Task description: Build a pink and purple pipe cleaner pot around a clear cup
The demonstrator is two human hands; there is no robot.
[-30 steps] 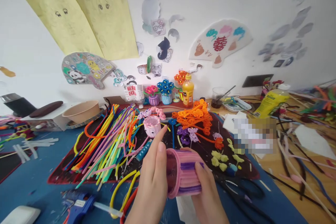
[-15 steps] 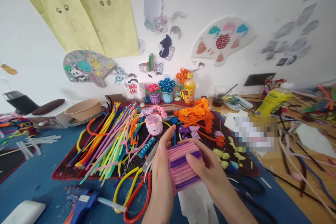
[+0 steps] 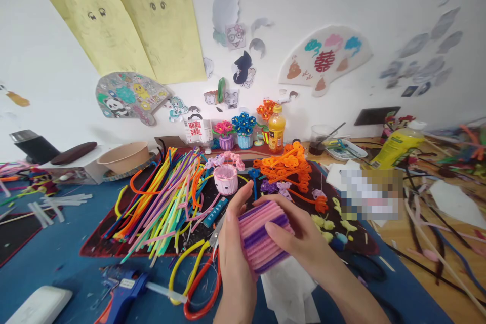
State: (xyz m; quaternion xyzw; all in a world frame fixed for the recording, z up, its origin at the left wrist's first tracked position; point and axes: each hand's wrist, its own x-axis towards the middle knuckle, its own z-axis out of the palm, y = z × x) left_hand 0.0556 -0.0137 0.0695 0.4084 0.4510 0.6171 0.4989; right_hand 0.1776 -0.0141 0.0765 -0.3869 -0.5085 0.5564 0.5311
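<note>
Between my two hands is a pot made of pink and purple pipe cleaners, lying on its side above the table. My left hand presses against its left end, fingers pointing up. My right hand wraps round its right side, with the thumb laid on the striped wall. Scissors with red and yellow handles lie just left of my left hand, their blades partly hidden by it. Beneath the pot is a white tissue. A small pink pot stands farther back.
A blue glue gun and a white case lie at the front left. Bundled pipe cleaners cover the dark mat's left side; orange pipe-cleaner pieces lie at its back right. A juice bottle and flower pots stand by the wall.
The pipe-cleaner pot has tilted and turned a little in my hands, so its purple stripe slants more. Both hands keep hold of it. The whole view has shifted slightly.
</note>
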